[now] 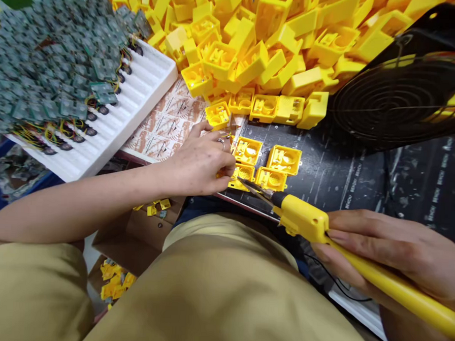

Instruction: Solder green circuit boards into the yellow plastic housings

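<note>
My right hand (394, 250) grips a soldering iron (305, 218) with a yellow handle. Its metal tip points left, down at an open yellow plastic housing (242, 175) in a small group on the black mat. My left hand (203, 159), with a ring on one finger, is bent palm down at the left side of this group. Its thumb and forefinger are drawn together close to the iron's tip; what they hold, if anything, is hidden. Just beyond its outer fingers sits another yellow housing (217, 115). Small metal parts show inside the open housings.
Many yellow housings (242, 39) are heaped at the back. A white foam tray (140, 92) on the left bears many circuit boards (54, 54) with wires. At the right stands a black fan (391, 103). Below the table edge, a cardboard box (132, 237) holds yellow pieces.
</note>
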A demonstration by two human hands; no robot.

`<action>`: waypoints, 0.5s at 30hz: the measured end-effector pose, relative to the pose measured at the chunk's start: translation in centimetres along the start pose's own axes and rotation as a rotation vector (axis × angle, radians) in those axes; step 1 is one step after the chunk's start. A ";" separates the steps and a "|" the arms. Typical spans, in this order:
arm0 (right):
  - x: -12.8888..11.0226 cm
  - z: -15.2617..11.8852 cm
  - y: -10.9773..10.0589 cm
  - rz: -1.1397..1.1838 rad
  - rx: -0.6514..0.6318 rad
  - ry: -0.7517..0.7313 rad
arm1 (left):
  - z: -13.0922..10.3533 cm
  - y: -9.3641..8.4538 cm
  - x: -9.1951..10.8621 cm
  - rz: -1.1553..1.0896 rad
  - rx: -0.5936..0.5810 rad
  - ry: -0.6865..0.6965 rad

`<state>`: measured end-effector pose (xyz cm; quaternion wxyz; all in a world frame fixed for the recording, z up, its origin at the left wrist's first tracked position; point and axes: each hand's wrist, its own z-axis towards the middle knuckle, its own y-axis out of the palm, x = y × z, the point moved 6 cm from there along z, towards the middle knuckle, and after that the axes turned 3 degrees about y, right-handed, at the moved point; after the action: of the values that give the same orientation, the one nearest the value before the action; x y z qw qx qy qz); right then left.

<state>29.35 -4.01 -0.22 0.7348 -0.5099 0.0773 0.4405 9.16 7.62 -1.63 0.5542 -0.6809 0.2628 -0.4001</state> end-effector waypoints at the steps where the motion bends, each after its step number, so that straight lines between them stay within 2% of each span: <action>1: -0.1 0.1 0.1 0.001 -0.015 -0.025 | 0.0 0.0 0.1 0.002 -0.012 0.002; 6: -0.9 0.9 0.5 -0.037 -0.050 -0.079 | 0.5 0.1 0.3 0.028 -0.065 0.002; 10: -1.6 2.0 1.1 -0.097 -0.147 -0.119 | 1.0 0.1 0.6 0.066 -0.094 0.011; 15: -1.3 1.7 -0.6 -0.081 -0.141 -0.156 | 1.5 0.2 0.7 0.086 -0.149 0.011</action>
<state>28.42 -3.44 1.71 0.7181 -0.5272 -0.0320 0.4532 10.81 7.81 -1.70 0.5171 -0.7062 0.3241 -0.3589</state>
